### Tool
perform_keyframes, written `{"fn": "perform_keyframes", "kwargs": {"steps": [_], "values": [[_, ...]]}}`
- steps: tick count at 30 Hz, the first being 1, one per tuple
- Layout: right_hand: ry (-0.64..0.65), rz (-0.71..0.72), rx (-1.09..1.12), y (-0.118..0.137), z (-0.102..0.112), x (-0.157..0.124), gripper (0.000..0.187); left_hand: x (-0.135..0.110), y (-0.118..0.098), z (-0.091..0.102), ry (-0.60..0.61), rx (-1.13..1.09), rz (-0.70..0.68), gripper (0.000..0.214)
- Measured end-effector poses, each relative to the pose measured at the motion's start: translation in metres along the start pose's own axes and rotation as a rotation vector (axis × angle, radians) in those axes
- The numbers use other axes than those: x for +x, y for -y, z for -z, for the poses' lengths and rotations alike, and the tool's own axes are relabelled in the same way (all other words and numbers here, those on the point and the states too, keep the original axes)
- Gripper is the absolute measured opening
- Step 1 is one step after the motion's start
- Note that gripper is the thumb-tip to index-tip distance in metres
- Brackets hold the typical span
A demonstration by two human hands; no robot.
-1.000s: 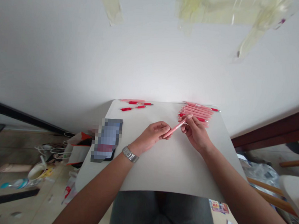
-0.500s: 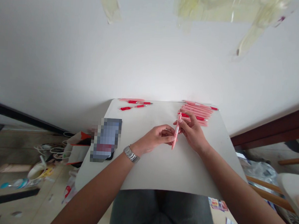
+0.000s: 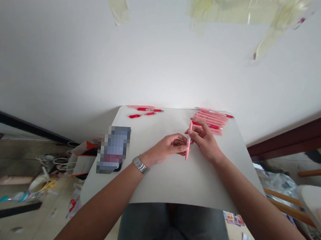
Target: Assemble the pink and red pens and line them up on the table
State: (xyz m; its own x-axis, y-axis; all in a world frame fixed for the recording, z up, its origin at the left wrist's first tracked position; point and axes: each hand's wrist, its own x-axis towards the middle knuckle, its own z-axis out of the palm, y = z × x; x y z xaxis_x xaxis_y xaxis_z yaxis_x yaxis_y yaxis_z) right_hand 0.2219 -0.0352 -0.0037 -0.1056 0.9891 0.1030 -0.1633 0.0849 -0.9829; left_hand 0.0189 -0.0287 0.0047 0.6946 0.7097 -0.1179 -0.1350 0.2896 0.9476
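A pink pen (image 3: 188, 140) is held nearly upright in the picture, above the middle of the white table (image 3: 173, 182). My left hand (image 3: 173, 147) pinches its lower part between thumb and fingers. Higher up, my right hand (image 3: 204, 139) grips the same pen by its upper half, index finger near the top end. Just beyond the right hand lies a row of pink pens (image 3: 211, 118), with a red pen (image 3: 207, 125) among them. Red pen parts (image 3: 135, 116) and thin pink pieces (image 3: 141, 107) lie at the back left of the table.
A phone (image 3: 115, 148), its screen blurred out, lies on the table's left side. The white wall (image 3: 164, 62) rises directly behind the table. Left on the floor are a bottle (image 3: 19, 197), a cup (image 3: 39, 183) and a box (image 3: 83, 162). A white seat (image 3: 315, 202) stands at right.
The pen has turned slightly more upright, its top end shifting a little left. My right hand has moved slightly left with it; my left hand stays in place.
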Motion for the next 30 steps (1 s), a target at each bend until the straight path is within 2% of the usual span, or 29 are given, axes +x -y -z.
{"fn": "perform_keyframes", "kwargs": {"steps": [23,30], "values": [[-0.013,0.045,-0.042,-0.0057,0.0008,0.0034,0.055,0.0004,0.0021,0.0015,0.015,0.066,-0.082,0.029],[-0.017,0.042,-0.050,-0.0025,-0.0012,0.0030,0.047,0.0005,0.0023,0.0017,0.013,0.071,-0.091,0.028]]}}
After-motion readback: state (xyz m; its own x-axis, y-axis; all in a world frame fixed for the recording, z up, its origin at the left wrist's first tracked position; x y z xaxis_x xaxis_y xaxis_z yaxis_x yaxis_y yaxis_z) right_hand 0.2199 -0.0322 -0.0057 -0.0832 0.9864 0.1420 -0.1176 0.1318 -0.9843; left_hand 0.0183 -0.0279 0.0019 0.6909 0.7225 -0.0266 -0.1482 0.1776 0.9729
